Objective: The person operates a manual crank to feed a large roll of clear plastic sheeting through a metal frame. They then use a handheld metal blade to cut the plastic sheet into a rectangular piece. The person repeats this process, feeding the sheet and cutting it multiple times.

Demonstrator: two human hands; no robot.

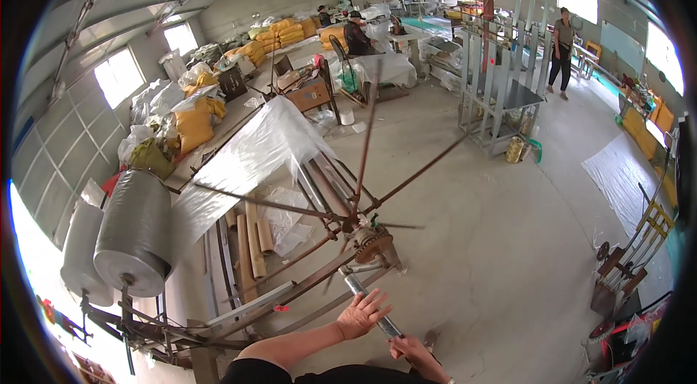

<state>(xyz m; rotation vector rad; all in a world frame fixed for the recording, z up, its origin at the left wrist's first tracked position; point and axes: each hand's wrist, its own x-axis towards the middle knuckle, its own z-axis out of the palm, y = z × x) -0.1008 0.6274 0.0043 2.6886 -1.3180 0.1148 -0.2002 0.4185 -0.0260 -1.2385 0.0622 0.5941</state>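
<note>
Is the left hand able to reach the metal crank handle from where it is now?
Probably yes. The left hand is open, fingers spread, right beside or touching the metal crank handle. Nothing lies between them. The right hand already grips its lower end.

A single head-worn fisheye view looks down and forward from above the person's own forearms, which enter at the lower edge close to the lens, across the spoked metal reel [359, 228] just beyond them, toward the far end of a wide workshop floor [494, 253].
</note>
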